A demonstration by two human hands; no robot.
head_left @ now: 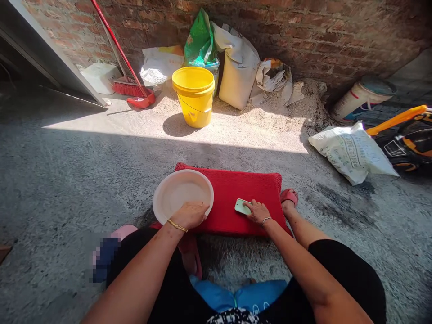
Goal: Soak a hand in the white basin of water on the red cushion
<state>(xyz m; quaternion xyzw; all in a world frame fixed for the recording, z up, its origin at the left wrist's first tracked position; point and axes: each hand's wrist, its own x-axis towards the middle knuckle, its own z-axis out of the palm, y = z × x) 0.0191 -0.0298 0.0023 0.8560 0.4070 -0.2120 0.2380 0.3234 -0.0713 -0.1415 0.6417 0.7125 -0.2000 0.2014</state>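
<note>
Currently, a pale bowl (175,191) sits at the left end of a red bench (246,182), part of it jutting past the edge; whether it rests there or is lifted slightly, I cannot tell. The left hand (194,213) is closed on its near rim. On the bench's right half is a green phone (240,205), with the fingers of the right hand (259,211) over one end; whether they grip it or only touch it is unclear. As for progress, both hands have reached their things, and the work looks underway rather than finished: the phone and bowl are well apart, both at the bench, neither set aside. Whether the bowl holds anything clear, such as water, does not show. Beyond the bench, a yellow bucket (194,105) stands upright on the sunlit floor, a red broom (130,87) to its left and a full sack (238,67) behind it, near the brick wall (297,27).
</note>
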